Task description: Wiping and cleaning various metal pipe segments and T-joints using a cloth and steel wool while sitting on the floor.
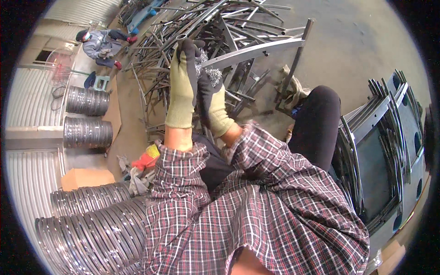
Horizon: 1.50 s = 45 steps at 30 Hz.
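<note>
Both my hands wear cream gloves with dark grey palms and are raised close together in front of me. My left hand (187,68) is closed, its fingers against a tuft of silvery steel wool (200,59). Just beyond its fingertips shows the round open end of a metal tube (182,36); I cannot tell whether the hand touches it. My right hand (211,101) closes on more of the steel wool, which bulges out past its fingers. From the wool, a curved flat metal bar (256,49) runs right to an upright square post (298,59). The bar's near end is hidden.
Behind my hands lies a tangled heap of metal tubes (156,55). Stacks of metal rings (91,229) stand at left, a rack of metal frames (380,137) at right. Far left, a person (101,43) sits near a fan (59,66) and a green stool (101,83).
</note>
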Available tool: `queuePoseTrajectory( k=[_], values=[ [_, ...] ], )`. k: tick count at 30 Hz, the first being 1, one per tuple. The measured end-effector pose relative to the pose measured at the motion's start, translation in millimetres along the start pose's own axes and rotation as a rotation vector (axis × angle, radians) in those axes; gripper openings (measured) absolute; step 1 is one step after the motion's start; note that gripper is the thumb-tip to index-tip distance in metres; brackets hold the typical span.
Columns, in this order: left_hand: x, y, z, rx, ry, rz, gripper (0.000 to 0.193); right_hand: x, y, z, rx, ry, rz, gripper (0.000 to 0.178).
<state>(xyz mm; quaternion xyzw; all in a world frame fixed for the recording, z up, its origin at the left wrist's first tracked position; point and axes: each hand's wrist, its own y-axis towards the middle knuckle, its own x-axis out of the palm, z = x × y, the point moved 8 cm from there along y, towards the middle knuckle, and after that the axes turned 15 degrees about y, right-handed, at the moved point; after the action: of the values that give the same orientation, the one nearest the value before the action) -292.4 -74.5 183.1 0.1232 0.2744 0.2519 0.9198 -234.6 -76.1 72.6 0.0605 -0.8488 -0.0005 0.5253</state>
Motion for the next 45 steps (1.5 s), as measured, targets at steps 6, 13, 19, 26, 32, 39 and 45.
queuePoseTrajectory(
  k=[6,13,19,26,32,39,45],
  values=[
    [0.7,-9.2,-1.2,-0.163,0.032,-0.057,0.052,-34.5,1.5,-1.8,-0.018,-0.509,-0.479,0.029],
    [0.2,-6.7,-4.9,-0.081,0.110,-0.153,0.040,-18.6,8.3,-24.4,0.336,0.125,-0.099,0.035],
    [-4.3,-5.7,0.4,-0.089,0.316,0.031,0.040,1.5,10.2,-30.0,-0.013,-0.103,-0.207,0.028],
    [10.0,-2.0,-31.6,-0.023,-0.020,-0.004,0.020,-77.4,79.3,-78.7,0.185,0.457,-0.056,0.052],
    [7.0,-12.7,39.4,0.279,0.481,0.245,0.025,-23.8,31.0,12.0,0.300,0.359,-0.056,0.050],
    [-6.4,-15.9,24.8,0.221,0.311,0.295,0.017,-66.2,76.2,-64.3,0.094,0.030,-0.194,0.045],
    [-10.6,-19.4,-1.2,0.145,0.278,0.259,0.017,-6.8,10.7,-17.5,0.359,0.461,-0.005,0.040]
  ],
)
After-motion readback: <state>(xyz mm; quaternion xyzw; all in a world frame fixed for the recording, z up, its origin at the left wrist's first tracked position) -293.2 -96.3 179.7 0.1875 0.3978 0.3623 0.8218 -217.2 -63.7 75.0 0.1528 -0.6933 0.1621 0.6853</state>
